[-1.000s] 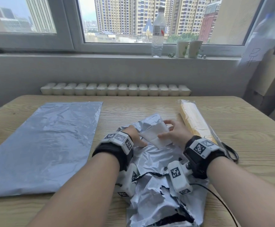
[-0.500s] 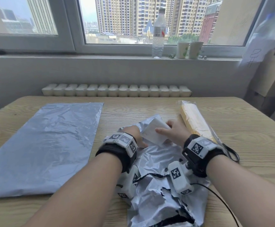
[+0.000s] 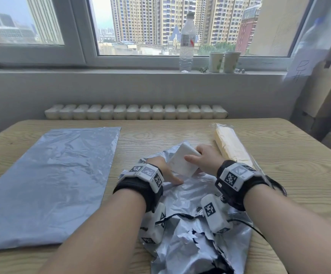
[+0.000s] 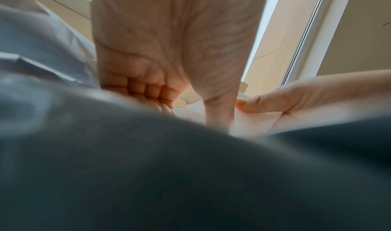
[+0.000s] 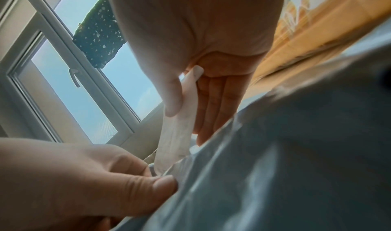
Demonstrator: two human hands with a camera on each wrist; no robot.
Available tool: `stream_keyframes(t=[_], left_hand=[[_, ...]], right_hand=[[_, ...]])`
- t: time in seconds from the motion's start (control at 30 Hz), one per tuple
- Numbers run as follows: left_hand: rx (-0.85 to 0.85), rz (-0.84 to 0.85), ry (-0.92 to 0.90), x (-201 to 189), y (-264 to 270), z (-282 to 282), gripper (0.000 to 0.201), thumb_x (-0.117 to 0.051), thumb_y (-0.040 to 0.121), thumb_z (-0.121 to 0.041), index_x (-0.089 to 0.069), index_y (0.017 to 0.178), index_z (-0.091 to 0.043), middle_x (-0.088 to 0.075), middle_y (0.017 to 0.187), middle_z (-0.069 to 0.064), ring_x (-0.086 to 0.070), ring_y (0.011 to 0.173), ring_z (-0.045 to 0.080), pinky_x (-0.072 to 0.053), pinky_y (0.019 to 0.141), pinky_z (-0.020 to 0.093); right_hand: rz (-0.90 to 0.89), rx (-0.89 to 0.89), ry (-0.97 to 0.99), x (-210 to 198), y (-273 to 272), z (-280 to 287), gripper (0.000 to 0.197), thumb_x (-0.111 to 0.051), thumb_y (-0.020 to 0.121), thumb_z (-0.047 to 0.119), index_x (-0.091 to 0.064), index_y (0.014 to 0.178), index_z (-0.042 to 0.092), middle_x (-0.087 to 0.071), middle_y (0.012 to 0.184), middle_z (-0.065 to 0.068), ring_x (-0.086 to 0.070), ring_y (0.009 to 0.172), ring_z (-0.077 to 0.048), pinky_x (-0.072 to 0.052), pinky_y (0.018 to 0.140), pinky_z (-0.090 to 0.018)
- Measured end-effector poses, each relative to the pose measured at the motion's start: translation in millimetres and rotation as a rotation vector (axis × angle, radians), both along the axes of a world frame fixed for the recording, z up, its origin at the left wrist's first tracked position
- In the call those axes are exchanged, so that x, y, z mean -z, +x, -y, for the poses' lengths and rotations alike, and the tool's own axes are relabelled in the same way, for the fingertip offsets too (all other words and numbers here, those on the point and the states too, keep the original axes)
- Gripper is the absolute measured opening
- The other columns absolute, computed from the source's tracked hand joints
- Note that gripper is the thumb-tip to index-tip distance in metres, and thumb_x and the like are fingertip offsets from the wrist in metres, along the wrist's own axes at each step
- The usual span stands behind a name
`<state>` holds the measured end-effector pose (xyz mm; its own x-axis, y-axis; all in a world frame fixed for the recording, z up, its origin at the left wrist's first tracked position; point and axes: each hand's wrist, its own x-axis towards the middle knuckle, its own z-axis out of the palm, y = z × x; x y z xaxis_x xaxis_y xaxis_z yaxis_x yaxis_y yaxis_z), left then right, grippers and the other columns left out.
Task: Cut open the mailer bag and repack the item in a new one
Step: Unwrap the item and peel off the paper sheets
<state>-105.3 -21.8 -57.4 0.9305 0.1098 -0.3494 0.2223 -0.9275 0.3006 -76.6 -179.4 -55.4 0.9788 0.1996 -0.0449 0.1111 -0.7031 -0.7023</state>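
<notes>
A crumpled, torn silver mailer bag lies on the table in front of me. My right hand grips a flat white box, thumb on top and fingers beneath, tilting it up half out of the bag's mouth. The right wrist view shows the white box edge-on between thumb and fingers. My left hand has its fingers curled on the bag's edge beside the box, pinching the grey film. A new flat grey mailer bag lies spread out on the left.
A long yellow packet in clear wrap lies right of my right hand, with black-handled scissors partly hidden behind that wrist. A water bottle and two paper cups stand on the windowsill. Cardboard boxes lean at the far right.
The right hand has drawn the white box further out of the torn bag and tilted it upward. The left hand stays holding the bag's edge.
</notes>
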Motion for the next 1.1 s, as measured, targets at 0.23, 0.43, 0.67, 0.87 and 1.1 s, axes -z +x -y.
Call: stream_keyframes(t=[0.23, 0.43, 0.67, 0.87, 1.1], left_hand=[[0.011, 0.010, 0.024, 0, -2, 0, 0.050, -0.078, 0.063, -0.059, -0.051, 0.075, -0.019, -0.053, 0.068, -0.007, -0.054, 0.067, 0.011, -0.038, 0.055, 0.024], [0.029, 0.023, 0.075, 0, -2, 1, 0.062, -0.075, 0.065, -0.062, -0.057, 0.101, -0.014, -0.058, 0.089, -0.001, -0.056, 0.082, 0.016, -0.043, 0.069, 0.025], [0.040, 0.001, 0.084, 2, 1, -1, 0.060, -0.074, 0.066, -0.064, -0.053, 0.093, -0.015, -0.058, 0.087, -0.001, -0.056, 0.082, 0.017, -0.043, 0.070, 0.026], [0.003, -0.024, -0.027, 3, 3, -6, 0.057, -0.079, 0.061, -0.059, -0.058, 0.093, -0.016, -0.057, 0.076, -0.004, -0.056, 0.078, 0.018, -0.043, 0.067, 0.027], [-0.093, 0.002, -0.240, -3, 8, -18, 0.035, -0.090, 0.059, -0.023, -0.070, 0.081, -0.003, -0.067, 0.070, 0.006, -0.060, 0.061, 0.020, -0.051, 0.063, 0.029]], right_hand=[[0.004, 0.021, -0.029, 3, 4, 1, 0.027, -0.062, 0.090, 0.034, -0.049, 0.075, 0.015, -0.064, 0.086, -0.009, -0.067, 0.080, -0.027, -0.056, 0.075, -0.042], [-0.006, 0.048, 0.002, 5, 6, 0, 0.026, -0.060, 0.091, 0.035, -0.053, 0.082, 0.011, -0.066, 0.093, -0.014, -0.066, 0.085, -0.030, -0.056, 0.080, -0.047], [0.013, 0.119, 0.054, 10, 10, 2, 0.028, -0.059, 0.091, 0.035, -0.056, 0.090, 0.008, -0.065, 0.094, -0.013, -0.064, 0.087, -0.030, -0.054, 0.081, -0.047], [-0.027, 0.099, 0.170, 17, 15, 7, 0.028, -0.063, 0.084, 0.041, -0.057, 0.079, 0.014, -0.069, 0.087, -0.014, -0.070, 0.081, -0.032, -0.058, 0.075, -0.052], [-0.079, 0.070, 0.233, 14, 11, 4, 0.050, -0.062, 0.080, 0.051, -0.061, 0.093, 0.002, -0.068, 0.093, -0.017, -0.069, 0.086, -0.038, -0.058, 0.075, -0.051]])
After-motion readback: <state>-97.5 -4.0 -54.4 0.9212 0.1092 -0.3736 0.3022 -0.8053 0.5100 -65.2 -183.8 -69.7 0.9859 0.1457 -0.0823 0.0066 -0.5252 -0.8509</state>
